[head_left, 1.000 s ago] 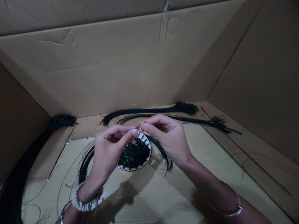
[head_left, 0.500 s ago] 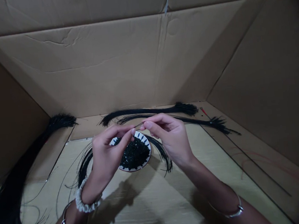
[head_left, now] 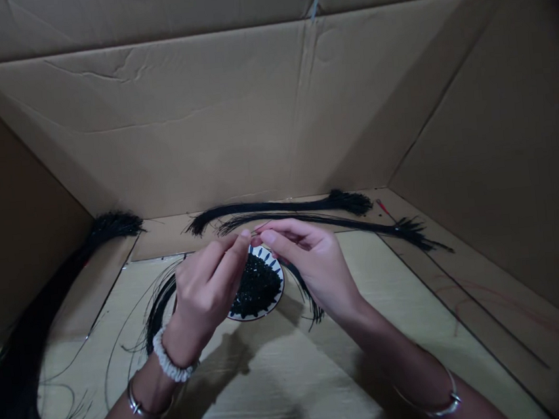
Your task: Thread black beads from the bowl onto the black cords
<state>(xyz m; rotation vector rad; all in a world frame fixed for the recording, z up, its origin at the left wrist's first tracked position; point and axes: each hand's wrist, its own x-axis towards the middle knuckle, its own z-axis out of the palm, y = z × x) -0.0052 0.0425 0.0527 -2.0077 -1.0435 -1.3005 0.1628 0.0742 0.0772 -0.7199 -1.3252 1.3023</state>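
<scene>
My left hand (head_left: 212, 285) and my right hand (head_left: 316, 258) meet fingertip to fingertip above a plate (head_left: 280, 276). Each is closed in a pinch on a thin dark strand (head_left: 256, 232), of which only a short piece shows between the fingers. The plate has a white rim with blue marks and bears a heap of small black pieces (head_left: 257, 287). Behind and beside the plate curves a bundle of black strands (head_left: 159, 303), partly hidden by the plate and my left hand.
Two black strand bundles (head_left: 279, 206) lie along the back cardboard wall (head_left: 192, 125). A large black bundle (head_left: 37, 312) runs down the left side. At right are a thin dark rod (head_left: 487, 311) and a small red-tipped item (head_left: 381, 205). Cardboard walls enclose three sides.
My left hand has turned over and moved slightly right, its fingertips closing in on my right hand's. Less of the strand shows between them. My right hand has shifted slightly.
</scene>
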